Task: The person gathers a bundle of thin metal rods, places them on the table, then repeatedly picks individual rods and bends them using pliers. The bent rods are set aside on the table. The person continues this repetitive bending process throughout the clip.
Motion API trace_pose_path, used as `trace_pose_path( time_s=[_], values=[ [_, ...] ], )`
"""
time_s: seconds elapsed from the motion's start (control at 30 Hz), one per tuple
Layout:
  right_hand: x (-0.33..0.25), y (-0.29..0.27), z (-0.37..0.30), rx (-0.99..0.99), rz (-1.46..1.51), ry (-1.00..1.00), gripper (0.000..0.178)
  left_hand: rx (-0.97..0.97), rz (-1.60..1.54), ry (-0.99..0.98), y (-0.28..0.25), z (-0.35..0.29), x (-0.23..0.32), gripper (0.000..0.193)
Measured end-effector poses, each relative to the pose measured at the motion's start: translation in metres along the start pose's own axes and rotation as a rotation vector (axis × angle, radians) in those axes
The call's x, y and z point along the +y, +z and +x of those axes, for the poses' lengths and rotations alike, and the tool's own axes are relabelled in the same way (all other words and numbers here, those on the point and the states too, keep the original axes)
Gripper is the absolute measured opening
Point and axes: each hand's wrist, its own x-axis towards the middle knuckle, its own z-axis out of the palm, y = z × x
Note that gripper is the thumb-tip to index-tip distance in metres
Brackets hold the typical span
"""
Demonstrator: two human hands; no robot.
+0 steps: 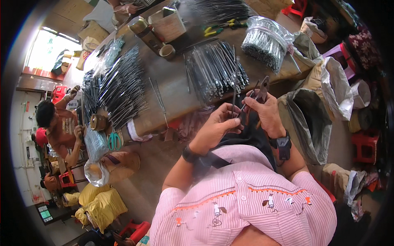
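My left hand (221,123) is closed, its thumb and fingers pinching a thin dark metal rod (234,100) that points up toward the table. Close beside it, my right hand (267,112) is wrapped round a pair of pliers (262,87), the jaws showing above the fingers. A second thin dark piece sticks up by the right fingertips; which hand bears it I cannot tell. Just beyond both hands, a row of dark metal rods (215,67) lies on the worktable (164,67). Two rods (157,96) lie apart, left of that row.
A large heap of rods (123,86) covers the table's left part, with teal scissors (114,141) near its edge. A cup (167,51), yellow-handled pliers (213,30) and a bagged rod bundle (266,43) stand farther back. Open sacks (312,123) flank my right; a co-worker (61,123) sits left.
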Motion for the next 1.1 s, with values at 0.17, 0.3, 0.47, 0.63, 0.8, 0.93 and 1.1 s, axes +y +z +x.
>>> trace_pose_path(
  time_s=[0.17, 0.3, 0.47, 0.63, 0.8, 0.93, 1.1],
  values=[
    [0.000, 0.009, -0.002, 0.060, -0.126, -0.102, 0.018, -0.017, -0.318, -0.153, -0.017, 0.012, -0.005, 0.035],
    [0.005, 0.012, -0.002, 0.050, -0.164, -0.111, 0.017, 0.049, -0.069, -0.132, -0.023, 0.023, -0.022, 0.018],
    [0.016, 0.007, -0.004, 0.073, -0.144, -0.042, 0.017, 0.060, -0.204, -0.111, -0.030, 0.028, -0.033, 0.014],
    [0.026, -0.022, 0.000, 0.128, 0.461, 0.276, 0.026, 0.151, -0.114, -0.019, -0.040, 0.020, -0.025, 0.017],
    [0.029, -0.054, -0.010, -0.060, 1.011, 0.538, 0.025, 0.304, 0.080, 0.096, -0.033, 0.016, -0.016, 0.024],
    [0.030, -0.054, -0.024, -0.271, 0.679, 0.478, 0.037, 0.348, 0.235, 0.193, -0.019, 0.016, -0.015, 0.018],
    [0.033, -0.045, -0.033, -0.330, -0.285, 0.271, 0.049, 0.329, 0.512, 0.337, -0.014, 0.017, -0.018, 0.020]
  ],
)
